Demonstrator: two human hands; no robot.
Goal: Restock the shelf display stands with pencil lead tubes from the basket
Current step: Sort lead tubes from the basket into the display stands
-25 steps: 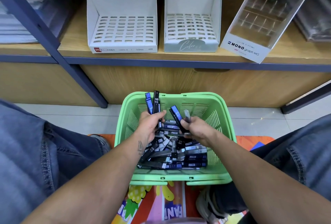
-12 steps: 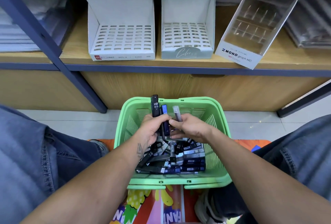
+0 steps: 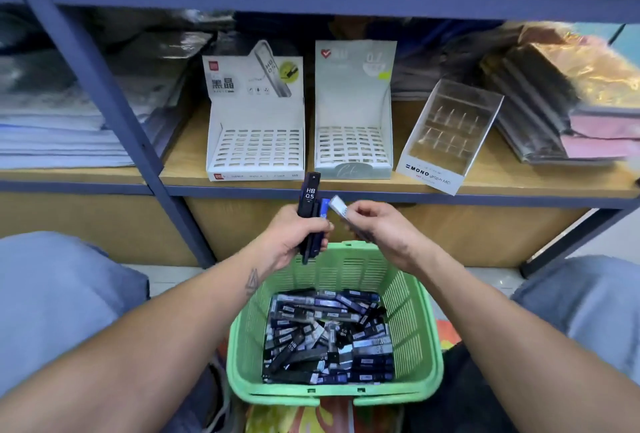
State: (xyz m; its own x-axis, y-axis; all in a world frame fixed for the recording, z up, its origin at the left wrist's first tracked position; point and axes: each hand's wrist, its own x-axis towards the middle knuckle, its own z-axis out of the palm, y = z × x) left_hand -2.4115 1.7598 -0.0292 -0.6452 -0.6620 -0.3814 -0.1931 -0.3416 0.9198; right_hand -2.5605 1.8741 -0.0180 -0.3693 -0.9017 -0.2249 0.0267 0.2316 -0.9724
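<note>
A green basket [image 3: 420, 346] on the floor holds several black and blue pencil lead tubes [image 3: 329, 335]. Above its far rim, my left hand [image 3: 294, 235] grips a black HB 0.5 tube [image 3: 309, 197] and a blue tube [image 3: 323, 207] upright together. My right hand [image 3: 381, 224] pinches a clear grey tube [image 3: 338, 205], tilted toward the left hand. On the wooden shelf stand three display stands: a white slotted one [image 3: 256, 148], a pale green slotted one [image 3: 353, 148] and a clear MONO stand [image 3: 450, 134], tilted. Their slots show no tubes.
A blue metal shelf post [image 3: 114, 114] slants down left of the stands. Stacks of plastic-wrapped paper [image 3: 69, 121] lie at shelf left, dark and pink packs [image 3: 571, 114] at shelf right. My denim-clad knees flank the basket. A colourful mat [image 3: 311, 418] lies under it.
Both hands rose out of the basket with their tubes, up toward the shelf edge. The view tilted up, so more of the shelf shows.
</note>
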